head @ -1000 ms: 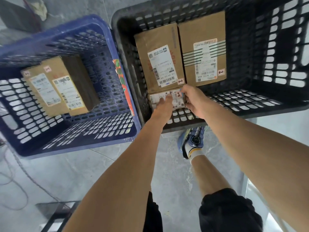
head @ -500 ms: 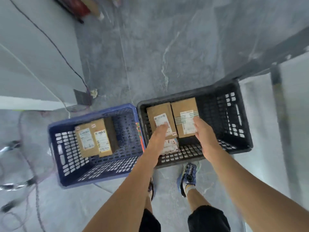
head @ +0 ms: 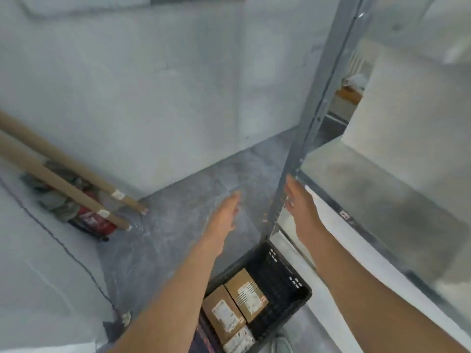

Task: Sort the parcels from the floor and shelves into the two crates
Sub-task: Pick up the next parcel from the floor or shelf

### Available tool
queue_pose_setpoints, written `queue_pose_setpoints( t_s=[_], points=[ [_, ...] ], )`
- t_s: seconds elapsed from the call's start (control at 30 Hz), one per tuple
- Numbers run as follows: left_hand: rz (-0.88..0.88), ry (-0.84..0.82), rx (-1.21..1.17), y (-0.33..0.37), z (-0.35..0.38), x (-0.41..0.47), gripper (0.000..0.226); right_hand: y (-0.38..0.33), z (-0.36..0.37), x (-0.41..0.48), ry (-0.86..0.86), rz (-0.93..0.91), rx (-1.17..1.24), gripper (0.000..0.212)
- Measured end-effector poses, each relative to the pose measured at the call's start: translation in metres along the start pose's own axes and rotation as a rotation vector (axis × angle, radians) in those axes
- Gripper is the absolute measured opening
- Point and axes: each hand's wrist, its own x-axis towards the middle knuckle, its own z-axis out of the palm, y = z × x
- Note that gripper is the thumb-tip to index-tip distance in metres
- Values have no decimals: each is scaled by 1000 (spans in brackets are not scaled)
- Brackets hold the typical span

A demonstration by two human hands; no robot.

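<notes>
The black crate (head: 285,299) shows at the bottom of the view, on the grey floor. Inside it lie two brown cardboard parcels (head: 237,301) side by side, and a small white-labelled parcel (head: 239,341) lies at its near end. My left hand (head: 225,215) is raised above the floor with straight fingers and holds nothing. My right hand (head: 299,200) is raised beside the shelf's metal post (head: 313,118), fingers straight, empty. The blue crate is hidden behind my left arm or out of frame.
A metal shelf rack (head: 377,189) stands at the right. Two long cardboard tubes (head: 66,182) lean in the left corner over a red fire extinguisher (head: 94,220). A thin dark cable (head: 56,238) runs along the left wall. White walls close the corner.
Both hands have left the black crate and risen, empty. The view has swung up from the crates toward the wall corner and the shelf rack.
</notes>
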Motion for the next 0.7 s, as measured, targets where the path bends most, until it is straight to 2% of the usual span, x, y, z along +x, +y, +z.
queue_pose_setpoints(
  t_s=[0.17,0.27,0.33,0.5,0.7],
  points=[
    [177,-251,74,94,52,-61,32,-98,-44,-81,172,-236,61,54],
    [269,-423,121,128,96,-100,47,-137,-84,-138,291,-368,35,69],
    [303,-526,152,141,130,-129,55,-152,-113,-177,383,-441,17,71],
    [364,-759,246,132,214,-207,57,-159,-186,-281,609,-522,49,78],
    [376,-1020,371,76,308,-319,50,-123,-269,-408,825,-579,82,70]
  ],
)
